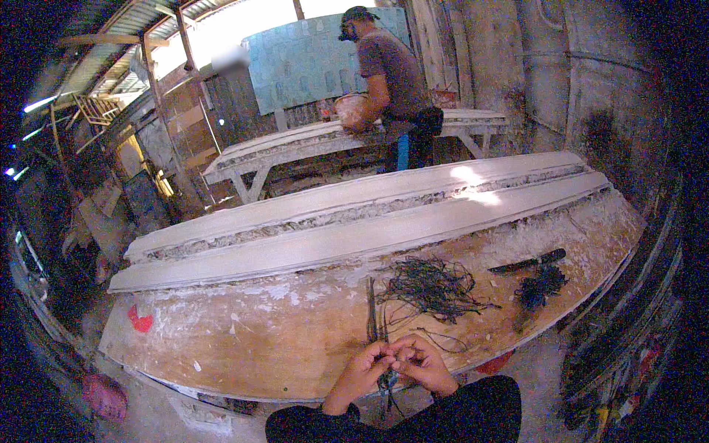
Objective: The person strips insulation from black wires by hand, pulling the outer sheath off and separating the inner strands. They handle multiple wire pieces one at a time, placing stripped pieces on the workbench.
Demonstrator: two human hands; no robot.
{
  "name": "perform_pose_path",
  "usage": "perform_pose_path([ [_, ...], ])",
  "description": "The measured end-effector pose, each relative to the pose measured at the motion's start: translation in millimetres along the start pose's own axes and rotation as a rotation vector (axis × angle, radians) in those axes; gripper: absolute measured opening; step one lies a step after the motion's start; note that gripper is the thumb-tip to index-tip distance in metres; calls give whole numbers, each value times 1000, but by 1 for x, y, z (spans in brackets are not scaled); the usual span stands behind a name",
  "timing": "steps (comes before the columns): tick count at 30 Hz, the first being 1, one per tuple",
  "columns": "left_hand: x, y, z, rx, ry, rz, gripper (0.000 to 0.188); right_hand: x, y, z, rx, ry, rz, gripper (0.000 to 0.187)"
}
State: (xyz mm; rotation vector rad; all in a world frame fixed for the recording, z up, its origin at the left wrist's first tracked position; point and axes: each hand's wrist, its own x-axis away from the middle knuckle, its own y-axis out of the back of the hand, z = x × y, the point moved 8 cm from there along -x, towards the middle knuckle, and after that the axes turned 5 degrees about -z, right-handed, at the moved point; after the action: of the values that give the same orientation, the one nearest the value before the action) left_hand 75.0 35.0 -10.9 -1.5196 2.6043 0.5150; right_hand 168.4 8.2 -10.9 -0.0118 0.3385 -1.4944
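Note:
At the near edge of the wooden table, my left hand (366, 371) and my right hand (423, 363) meet fingertip to fingertip. Both are closed in a pinch on thin dark cord (383, 381), whose ends hang down below the fingers. How the cord runs between the fingertips is too small to make out. Long narrow dark strips (371, 314) stretch away over the tabletop just beyond my left hand. Past my right hand lies a loose tangle of dark cords (428, 288). Farther right are a black-handled knife (528, 261) and a small dark bundle (542, 286).
Two long whitish moulding lengths (332, 248) lie across the table's (244, 354) far side. A red piece (139, 319) is at its left. Behind, a person (395, 81) bends over another bench (258, 151) with a pail (351, 109). A pinkish-red object (105, 396) sits low at left.

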Motion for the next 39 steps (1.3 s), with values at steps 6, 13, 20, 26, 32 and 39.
perform_pose_path([
  [6,10,-22,5,360,111,341,10,4,5,-1,-250,-86,48,24],
  [13,24,-31,3,514,144,547,18,15,-2,-12,-510,-251,256,27],
  [20,34,-32,4,563,185,650,26,23,-26,-2,-751,-298,266,26],
  [26,16,-22,21,917,296,286,27,13,-12,8,-499,-288,89,31],
  [32,1,3,7,706,97,47,36,-3,16,-2,-65,-62,-135,40],
  [39,-1,-6,-22,-43,-82,16,51,-5,40,-32,-30,-176,-332,24],
])
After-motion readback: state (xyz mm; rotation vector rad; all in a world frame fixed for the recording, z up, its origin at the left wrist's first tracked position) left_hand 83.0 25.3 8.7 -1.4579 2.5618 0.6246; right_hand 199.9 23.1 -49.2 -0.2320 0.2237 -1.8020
